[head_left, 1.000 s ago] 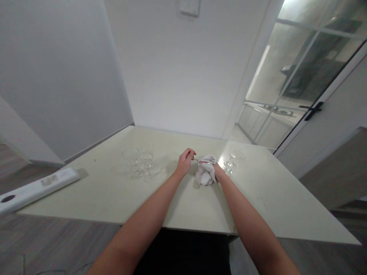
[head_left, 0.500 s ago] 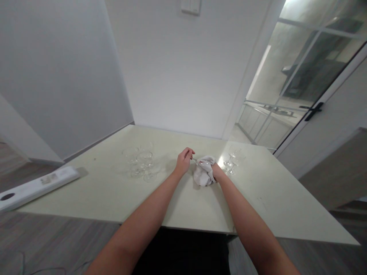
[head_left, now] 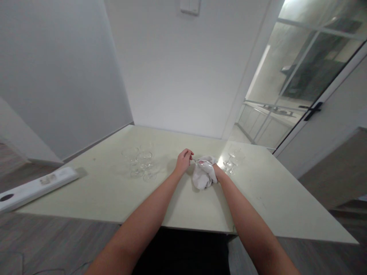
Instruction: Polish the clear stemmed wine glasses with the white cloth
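Glass pinched by stem in L hand, partly in cloth w/ R hand (fingers hidden, can't tell), prob mid-wipe, next needing light turn.

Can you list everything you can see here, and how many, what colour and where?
Cloth: one, whitish, at the right hand
Held glass: one, clear, stem at the left hand
Left-side glasses: about three, clear, table's left half
Right-side glasses: at least two, clear, right of the cloth
Table: one, pale, below the hands
Long object: one, white, table's left end
Wall plate: one, white, top middle
Door handle: one, black, far right
Floor: one, grey, below
Left hand: one, bare, middle
Right hand: one, bare, partly hidden by the cloth
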Motion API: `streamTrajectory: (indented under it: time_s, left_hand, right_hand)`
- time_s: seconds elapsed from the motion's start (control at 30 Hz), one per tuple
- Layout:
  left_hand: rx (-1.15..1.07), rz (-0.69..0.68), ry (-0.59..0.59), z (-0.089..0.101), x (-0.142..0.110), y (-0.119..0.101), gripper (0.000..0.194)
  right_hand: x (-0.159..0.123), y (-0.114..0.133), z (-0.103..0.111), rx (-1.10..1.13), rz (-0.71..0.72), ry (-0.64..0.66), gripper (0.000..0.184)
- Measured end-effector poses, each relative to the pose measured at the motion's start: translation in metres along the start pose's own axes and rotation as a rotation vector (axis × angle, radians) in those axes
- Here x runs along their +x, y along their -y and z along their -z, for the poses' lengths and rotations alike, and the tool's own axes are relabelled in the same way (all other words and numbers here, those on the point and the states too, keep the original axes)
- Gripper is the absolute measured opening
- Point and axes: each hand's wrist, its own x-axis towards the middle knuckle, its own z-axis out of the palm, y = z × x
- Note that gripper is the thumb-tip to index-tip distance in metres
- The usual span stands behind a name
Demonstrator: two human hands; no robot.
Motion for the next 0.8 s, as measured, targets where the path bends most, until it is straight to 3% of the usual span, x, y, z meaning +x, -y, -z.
streamTrajectory:
  time_s: [0.43, 0.8]
  left_hand:
    - [-0.019, 0.009, -0.002, -0.0003, 0.0004, 0.0, 0.025]
    - [0.031, 0.013, -0.017, 0.0012, 0.0011, -0.0012, 0.024]
  right_hand:
    - [0.0014, -0.0071, 0.0064, -0.061, -0.046, -0.017, 0.028]
    - [-0.0036, 0.0014, 0.0012, -0.128, 0.039, 0.109, 0.028]
